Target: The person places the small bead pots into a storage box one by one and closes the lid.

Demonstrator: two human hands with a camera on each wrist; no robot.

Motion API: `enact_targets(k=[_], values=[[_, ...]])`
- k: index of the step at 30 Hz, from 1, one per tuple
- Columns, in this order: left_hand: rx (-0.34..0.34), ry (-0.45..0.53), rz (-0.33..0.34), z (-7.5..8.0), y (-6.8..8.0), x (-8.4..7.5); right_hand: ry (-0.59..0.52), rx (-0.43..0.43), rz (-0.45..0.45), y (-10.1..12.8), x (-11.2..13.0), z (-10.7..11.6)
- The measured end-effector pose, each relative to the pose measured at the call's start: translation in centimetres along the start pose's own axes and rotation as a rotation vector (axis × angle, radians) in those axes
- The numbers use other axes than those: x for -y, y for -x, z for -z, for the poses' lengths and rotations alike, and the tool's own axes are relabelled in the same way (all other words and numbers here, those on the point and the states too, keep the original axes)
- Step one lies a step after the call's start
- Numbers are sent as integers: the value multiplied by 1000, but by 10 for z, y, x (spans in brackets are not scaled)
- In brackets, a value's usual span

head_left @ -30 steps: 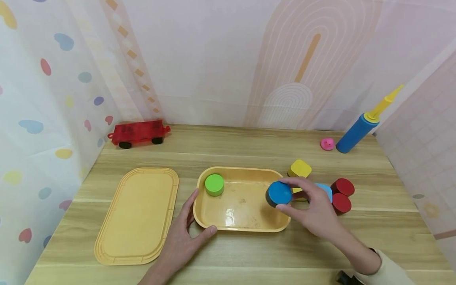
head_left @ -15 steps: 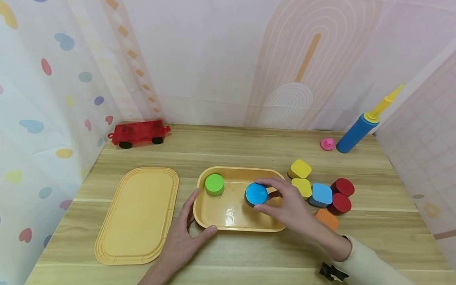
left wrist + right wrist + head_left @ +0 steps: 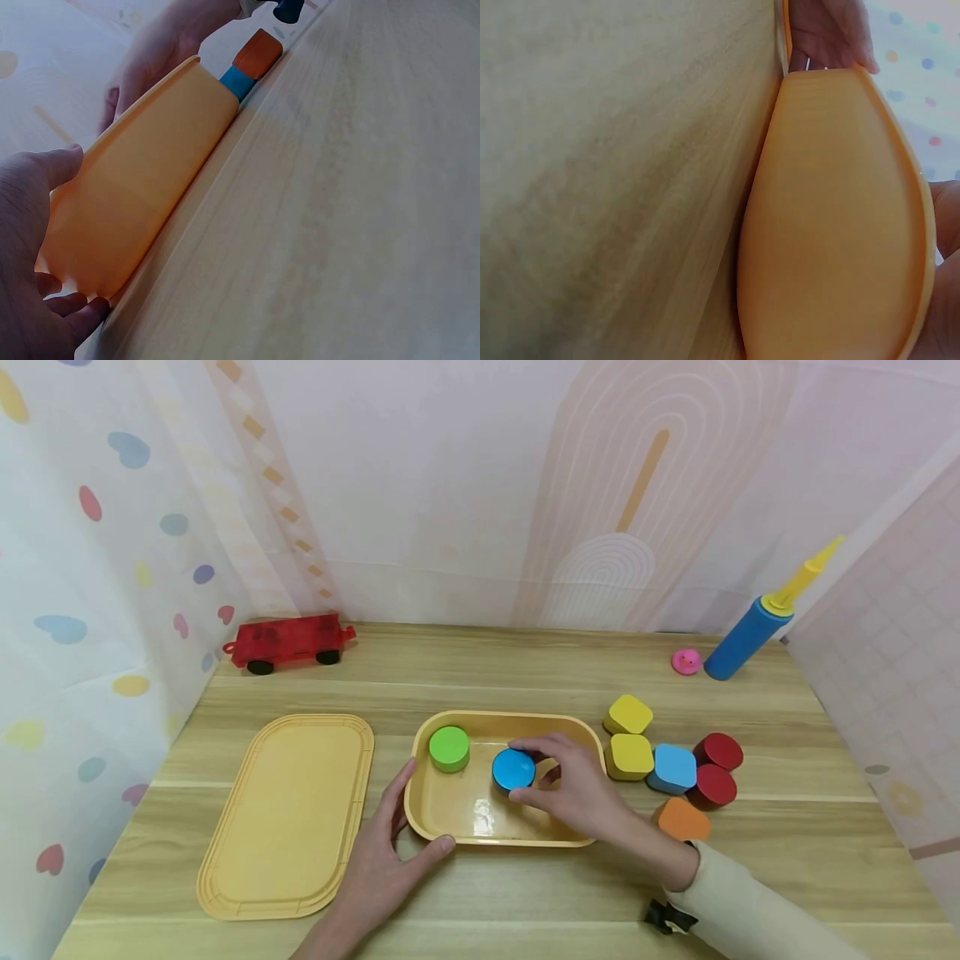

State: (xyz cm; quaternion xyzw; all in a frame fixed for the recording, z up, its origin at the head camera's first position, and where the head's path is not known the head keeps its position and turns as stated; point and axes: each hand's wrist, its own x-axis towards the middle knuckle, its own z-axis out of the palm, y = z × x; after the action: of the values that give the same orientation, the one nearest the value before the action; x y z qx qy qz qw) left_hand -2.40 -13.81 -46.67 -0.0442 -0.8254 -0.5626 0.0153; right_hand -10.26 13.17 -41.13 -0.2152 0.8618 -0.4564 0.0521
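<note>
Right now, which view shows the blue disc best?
The head view: the blue disc shows whole from above, inside the tray, pinched by the right hand beside the green disc. Both wrist views show only the tray's outer wall, table and hands; the disc is hidden.

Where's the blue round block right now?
In the head view the blue round block sits inside the yellow tray, pinched by the right hand, just right of the green round block at the tray's far-left corner.
</note>
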Motion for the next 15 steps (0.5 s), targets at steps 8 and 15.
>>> enact_targets(k=[8,15], values=[[1,1,8,0,1,-1,111,-7,-22,-10,-4,-8],[0,10,5,0,0,-1,85,18,-49,-19,-6,-14]])
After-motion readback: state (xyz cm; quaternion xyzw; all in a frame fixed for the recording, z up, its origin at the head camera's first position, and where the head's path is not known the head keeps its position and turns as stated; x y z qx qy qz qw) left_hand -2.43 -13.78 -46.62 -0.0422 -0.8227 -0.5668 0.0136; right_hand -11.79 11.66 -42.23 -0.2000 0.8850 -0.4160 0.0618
